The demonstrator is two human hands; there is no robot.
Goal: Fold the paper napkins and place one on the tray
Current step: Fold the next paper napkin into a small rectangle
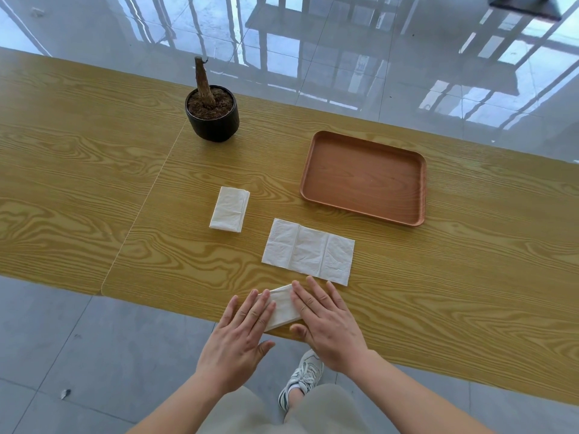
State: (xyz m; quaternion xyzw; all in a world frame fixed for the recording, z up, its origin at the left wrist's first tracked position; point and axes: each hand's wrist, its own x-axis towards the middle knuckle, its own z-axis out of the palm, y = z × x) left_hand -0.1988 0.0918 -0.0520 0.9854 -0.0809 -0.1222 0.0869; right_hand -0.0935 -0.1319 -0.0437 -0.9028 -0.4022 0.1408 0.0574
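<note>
Head camera looks steeply down, close over the table (94,170).

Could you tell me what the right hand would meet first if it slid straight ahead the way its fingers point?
Probably the unfolded napkin: the right hand points up-left, and that napkin's near edge lies just past its fingertips, though depth is hard to judge.

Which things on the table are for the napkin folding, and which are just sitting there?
For the job:
- small folded white paper napkin under the left hand and right hand
- long unfolded white napkin
- folded white napkin
- brown wooden rectangular tray

Just sitting there:
- black pot with a bare stump
</note>
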